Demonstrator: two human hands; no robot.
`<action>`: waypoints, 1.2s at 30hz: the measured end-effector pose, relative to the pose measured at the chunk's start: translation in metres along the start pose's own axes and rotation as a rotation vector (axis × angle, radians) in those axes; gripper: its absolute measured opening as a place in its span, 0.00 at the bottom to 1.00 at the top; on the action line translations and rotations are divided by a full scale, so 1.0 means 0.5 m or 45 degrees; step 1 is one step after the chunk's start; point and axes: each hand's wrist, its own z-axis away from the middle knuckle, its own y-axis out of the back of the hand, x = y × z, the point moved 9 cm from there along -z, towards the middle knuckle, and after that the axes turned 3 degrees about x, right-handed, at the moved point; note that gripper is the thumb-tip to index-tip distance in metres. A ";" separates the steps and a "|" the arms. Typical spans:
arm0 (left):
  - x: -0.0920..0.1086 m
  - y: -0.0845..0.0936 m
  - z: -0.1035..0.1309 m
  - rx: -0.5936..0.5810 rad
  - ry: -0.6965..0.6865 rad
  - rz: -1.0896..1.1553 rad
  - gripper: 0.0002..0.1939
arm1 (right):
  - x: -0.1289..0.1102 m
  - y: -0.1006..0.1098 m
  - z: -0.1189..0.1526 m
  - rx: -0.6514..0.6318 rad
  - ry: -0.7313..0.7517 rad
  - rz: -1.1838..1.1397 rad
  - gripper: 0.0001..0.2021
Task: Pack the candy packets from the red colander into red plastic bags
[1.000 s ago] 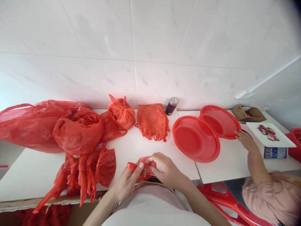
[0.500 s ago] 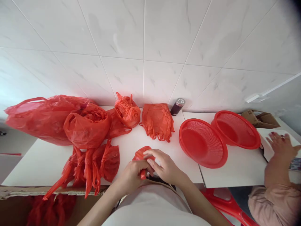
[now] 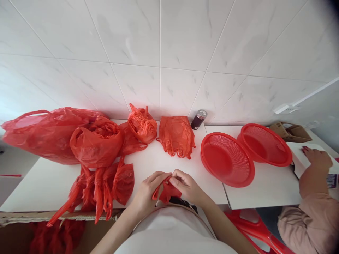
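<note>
Close to my body, over the table's front edge, a small red plastic bag [image 3: 169, 192] hangs between my two hands. My left hand [image 3: 148, 190] pinches its left side, fingers bent around the plastic. My right hand [image 3: 186, 185] grips its upper right with thumb and fingertips, almost touching the left hand. Part of the bag is hidden behind my fingers. Beyond my hands lies a flat stack of red plastic bags [image 3: 177, 135], handles toward me. Left of my hands, several knotted red bags [image 3: 106, 183] lie partly over the table edge.
Large filled red bags [image 3: 53, 134] crowd the left, above a cardboard box [image 3: 100, 233]. A dark tumbler [image 3: 198, 120] stands by the wall. Two red baskets [image 3: 227, 158] sit to the right, near a small open carton [image 3: 291, 132]. A co-worker's hand [image 3: 317, 162] rests at far right.
My hands have shifted and turned, and the small red bag now hangs lower, spread between them. The co-worker's spread hand has turned and its fingers have drawn in.
</note>
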 end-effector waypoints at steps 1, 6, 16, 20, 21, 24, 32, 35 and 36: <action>-0.006 -0.006 0.001 -0.047 0.002 -0.026 0.30 | -0.003 0.007 0.001 0.050 0.026 0.029 0.13; -0.063 0.011 0.019 -0.079 0.168 -0.106 0.29 | 0.004 0.038 -0.003 0.233 0.182 0.438 0.13; -0.104 0.005 0.124 -0.158 0.453 0.164 0.18 | 0.244 0.164 -0.060 0.425 -0.053 0.940 0.14; -0.110 -0.042 0.117 -0.123 0.481 0.466 0.23 | 0.254 0.154 -0.068 0.489 -0.114 0.830 0.15; -0.114 -0.050 0.111 -0.104 0.453 0.492 0.23 | 0.250 0.148 -0.069 0.503 -0.118 0.800 0.16; -0.127 -0.063 0.093 -0.056 0.384 0.484 0.22 | 0.237 0.107 -0.068 0.430 -0.092 0.704 0.17; -0.148 -0.049 0.085 -0.113 0.512 0.549 0.24 | 0.274 -0.048 -0.037 -0.203 -0.083 0.333 0.17; -0.212 -0.054 0.118 -0.131 0.730 0.544 0.27 | 0.291 -0.050 -0.032 -0.298 -0.164 0.400 0.13; -0.232 -0.059 0.128 -0.143 0.780 0.534 0.27 | 0.295 -0.053 -0.032 -0.338 -0.181 0.440 0.12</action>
